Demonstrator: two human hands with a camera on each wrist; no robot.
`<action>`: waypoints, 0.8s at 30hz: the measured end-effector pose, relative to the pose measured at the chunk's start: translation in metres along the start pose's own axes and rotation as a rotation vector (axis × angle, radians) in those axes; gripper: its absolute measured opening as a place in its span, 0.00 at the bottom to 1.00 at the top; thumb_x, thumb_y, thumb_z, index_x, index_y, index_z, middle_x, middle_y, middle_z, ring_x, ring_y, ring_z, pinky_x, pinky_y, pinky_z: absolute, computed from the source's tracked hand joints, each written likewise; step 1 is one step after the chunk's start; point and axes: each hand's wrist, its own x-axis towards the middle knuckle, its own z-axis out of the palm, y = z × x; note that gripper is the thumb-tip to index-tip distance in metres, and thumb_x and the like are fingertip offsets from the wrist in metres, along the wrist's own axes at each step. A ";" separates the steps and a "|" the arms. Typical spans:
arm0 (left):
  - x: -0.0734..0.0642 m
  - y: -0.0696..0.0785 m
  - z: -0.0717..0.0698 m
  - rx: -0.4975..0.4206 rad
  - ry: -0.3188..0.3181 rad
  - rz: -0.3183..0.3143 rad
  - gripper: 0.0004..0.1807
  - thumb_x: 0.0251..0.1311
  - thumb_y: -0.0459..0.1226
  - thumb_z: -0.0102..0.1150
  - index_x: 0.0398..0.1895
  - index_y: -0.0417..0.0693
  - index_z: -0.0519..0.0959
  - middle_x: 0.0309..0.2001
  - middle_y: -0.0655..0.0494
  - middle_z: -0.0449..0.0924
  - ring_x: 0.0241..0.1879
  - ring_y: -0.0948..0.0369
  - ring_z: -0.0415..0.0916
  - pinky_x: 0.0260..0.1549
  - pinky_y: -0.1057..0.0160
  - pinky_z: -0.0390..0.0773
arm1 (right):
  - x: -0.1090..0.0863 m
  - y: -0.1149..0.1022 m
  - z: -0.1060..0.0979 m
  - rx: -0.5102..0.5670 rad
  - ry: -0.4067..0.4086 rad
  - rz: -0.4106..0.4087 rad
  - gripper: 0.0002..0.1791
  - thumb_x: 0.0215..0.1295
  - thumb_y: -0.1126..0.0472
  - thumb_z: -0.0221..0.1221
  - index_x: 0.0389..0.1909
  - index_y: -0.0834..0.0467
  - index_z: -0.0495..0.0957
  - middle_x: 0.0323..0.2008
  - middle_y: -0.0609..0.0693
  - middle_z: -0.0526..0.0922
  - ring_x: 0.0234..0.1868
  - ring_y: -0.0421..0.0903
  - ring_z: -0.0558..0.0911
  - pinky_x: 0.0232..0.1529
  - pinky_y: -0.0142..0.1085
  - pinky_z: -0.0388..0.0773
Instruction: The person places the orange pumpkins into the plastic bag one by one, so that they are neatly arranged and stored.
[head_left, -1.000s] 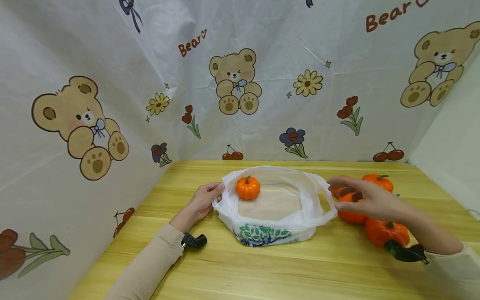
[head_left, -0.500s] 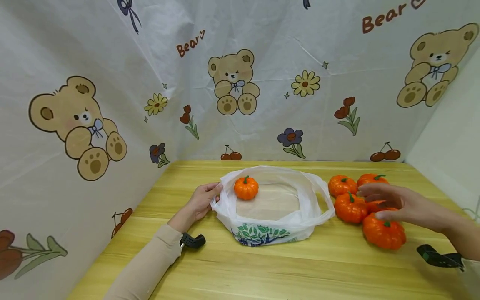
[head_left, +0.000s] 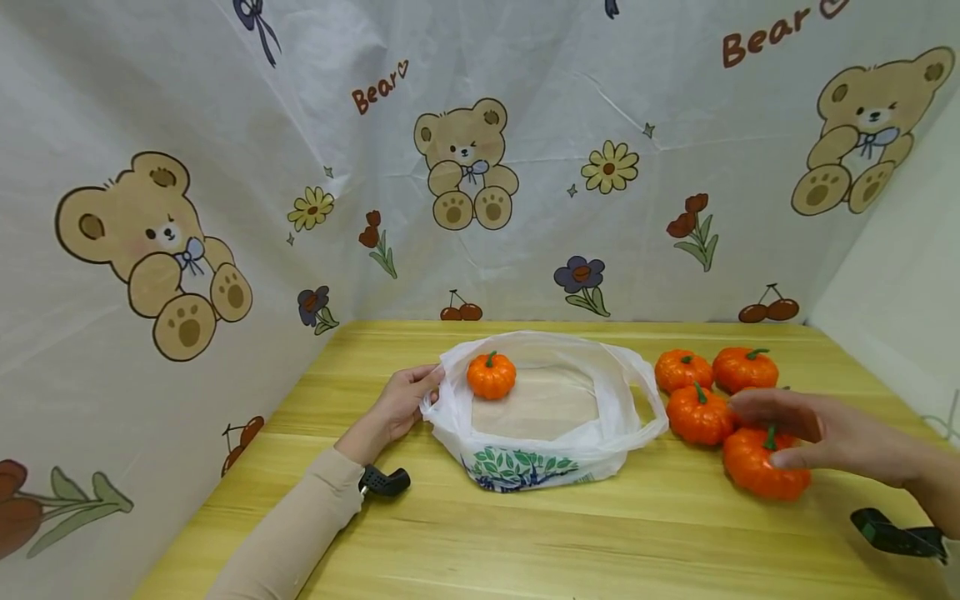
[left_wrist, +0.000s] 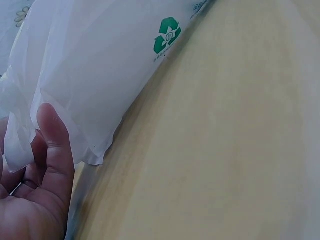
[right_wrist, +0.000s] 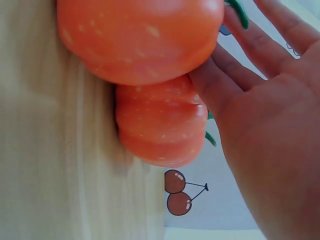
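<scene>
My left hand (head_left: 397, 407) pinches the left handle of a white plastic bag (head_left: 618, 400), which stands with its mouth spread wide. Inside the bag, at its left, sits a small orange pumpkin (head_left: 492, 379). In the left wrist view, thin white plastic (left_wrist: 95, 70) lies between thumb and fingers. My right hand (head_left: 855, 437) hovers over the nearest pumpkin (head_left: 756, 471) of a group at the right, its fingers gently bent and spread. The right wrist view has this hand (right_wrist: 270, 105) alongside a large pumpkin (right_wrist: 135, 40); whether the fingertips touch it I cannot tell.
Several other orange pumpkins, among them a middle one (head_left: 699, 417) and a back one (head_left: 744, 369), crowd between the bag and the right wall. The wooden table (head_left: 525, 542) ends at a bear-print cloth (head_left: 525, 275) behind and on the left.
My right hand has left the bag's right handle and moved right, then down over the nearest pumpkin. My left hand keeps its hold on the bag.
</scene>
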 end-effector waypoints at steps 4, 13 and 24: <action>-0.001 0.000 0.000 0.007 0.003 0.001 0.26 0.75 0.43 0.59 0.70 0.40 0.73 0.44 0.52 0.77 0.29 0.65 0.72 0.26 0.70 0.79 | -0.001 0.004 0.004 0.019 -0.032 -0.020 0.34 0.66 0.75 0.63 0.72 0.63 0.67 0.65 0.46 0.80 0.64 0.28 0.76 0.57 0.19 0.72; -0.003 0.001 0.001 0.018 -0.002 0.010 0.26 0.75 0.44 0.58 0.70 0.40 0.73 0.42 0.54 0.76 0.29 0.66 0.72 0.26 0.70 0.79 | -0.003 0.013 0.004 0.016 -0.109 -0.009 0.34 0.63 0.73 0.66 0.70 0.59 0.70 0.65 0.45 0.78 0.64 0.25 0.72 0.57 0.20 0.71; -0.004 0.001 0.000 0.017 -0.011 0.011 0.27 0.75 0.44 0.58 0.70 0.38 0.72 0.41 0.55 0.76 0.29 0.66 0.72 0.26 0.71 0.79 | -0.012 0.028 0.006 -0.016 -0.140 0.123 0.39 0.59 0.66 0.70 0.72 0.50 0.69 0.65 0.36 0.75 0.60 0.26 0.68 0.51 0.26 0.70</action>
